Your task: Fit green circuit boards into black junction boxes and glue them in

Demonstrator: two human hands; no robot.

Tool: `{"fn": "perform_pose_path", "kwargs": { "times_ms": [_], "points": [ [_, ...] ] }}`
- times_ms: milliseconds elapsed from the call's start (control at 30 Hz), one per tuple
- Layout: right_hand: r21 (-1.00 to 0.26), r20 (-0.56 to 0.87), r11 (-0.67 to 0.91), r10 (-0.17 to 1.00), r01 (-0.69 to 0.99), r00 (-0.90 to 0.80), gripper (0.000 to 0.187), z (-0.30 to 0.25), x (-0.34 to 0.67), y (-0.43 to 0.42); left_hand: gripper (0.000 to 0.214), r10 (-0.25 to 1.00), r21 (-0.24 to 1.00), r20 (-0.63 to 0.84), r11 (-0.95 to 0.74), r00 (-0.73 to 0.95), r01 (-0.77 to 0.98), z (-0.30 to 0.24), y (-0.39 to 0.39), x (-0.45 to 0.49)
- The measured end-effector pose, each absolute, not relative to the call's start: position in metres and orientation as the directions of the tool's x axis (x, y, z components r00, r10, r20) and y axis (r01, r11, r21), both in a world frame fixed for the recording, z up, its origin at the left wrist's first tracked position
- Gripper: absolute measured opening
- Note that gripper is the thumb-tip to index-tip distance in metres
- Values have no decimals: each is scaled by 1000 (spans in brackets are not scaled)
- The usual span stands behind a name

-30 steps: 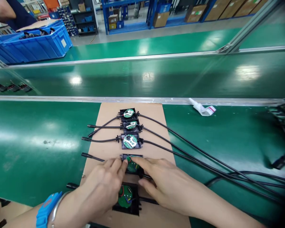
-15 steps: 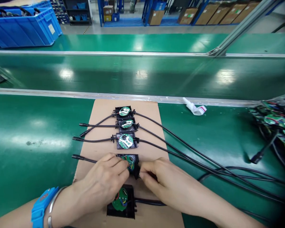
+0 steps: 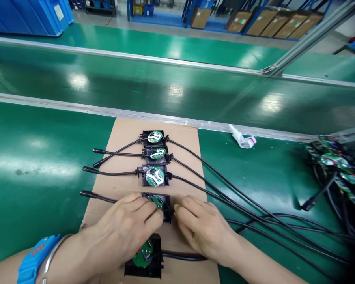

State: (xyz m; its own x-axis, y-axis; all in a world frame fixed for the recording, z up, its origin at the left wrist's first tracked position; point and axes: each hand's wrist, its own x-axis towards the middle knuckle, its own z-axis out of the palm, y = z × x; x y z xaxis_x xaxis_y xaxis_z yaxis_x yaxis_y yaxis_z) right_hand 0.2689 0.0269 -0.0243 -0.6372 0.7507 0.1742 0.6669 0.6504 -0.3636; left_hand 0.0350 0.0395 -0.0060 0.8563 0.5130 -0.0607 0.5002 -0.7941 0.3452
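My left hand (image 3: 133, 225) is closed over the left side of a black plastic housing (image 3: 166, 216), its fingertips at the green circuit board (image 3: 156, 200) inside. My right hand (image 3: 199, 227) pinches a black cable (image 3: 235, 223) at the housing's right edge; the pinched end is hidden by the fingers. Below my left hand lies another black housing (image 3: 157, 262) with a round green board (image 3: 143, 256) and coloured wires, partly covered by that hand. Farther up, three housings (image 3: 154, 175) sit in a column, each with a round board bearing white material and cables leaving both sides.
A cardboard sheet (image 3: 106, 209) lies under the housings on the green table (image 3: 32, 157). Cables trail right toward a pile of wired circuit boards (image 3: 340, 165). A crumpled white packet (image 3: 242, 138) lies near the metal rail (image 3: 213, 132). A blue crate (image 3: 26, 17) stands far left.
My right hand has shifted slightly right and its fingers have curled in more at the housing's edge. My left hand stays over the housing. The camera view has tilted.
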Motion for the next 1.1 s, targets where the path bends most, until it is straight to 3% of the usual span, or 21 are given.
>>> {"fn": "perform_pose_path", "kwargs": {
  "times_ms": [133,367,433,567,633,1100],
  "points": [
    [-345,161,671,731,656,-663,29,-22,265,25,48,511,300,-14,-818,859,491,-10,36,38],
    [-234,75,685,720,690,-690,25,-25,255,20,37,510,233,21,-839,860,492,-15,32,45],
    [-302,53,624,766,720,-641,26,-23,257,23,41,523,244,-18,-824,852,511,-13,31,46],
    [-553,34,451,852,701,-522,17,-21,269,28,56,559,272,-70,-786,826,555,-7,31,42],
    [-584,76,446,862,678,-502,17,-22,273,27,52,574,260,-62,-781,817,568,-6,31,41],
    [-372,241,684,724,628,-646,33,-33,265,27,30,541,367,-78,-766,838,529,-4,38,42]
  ]
}}
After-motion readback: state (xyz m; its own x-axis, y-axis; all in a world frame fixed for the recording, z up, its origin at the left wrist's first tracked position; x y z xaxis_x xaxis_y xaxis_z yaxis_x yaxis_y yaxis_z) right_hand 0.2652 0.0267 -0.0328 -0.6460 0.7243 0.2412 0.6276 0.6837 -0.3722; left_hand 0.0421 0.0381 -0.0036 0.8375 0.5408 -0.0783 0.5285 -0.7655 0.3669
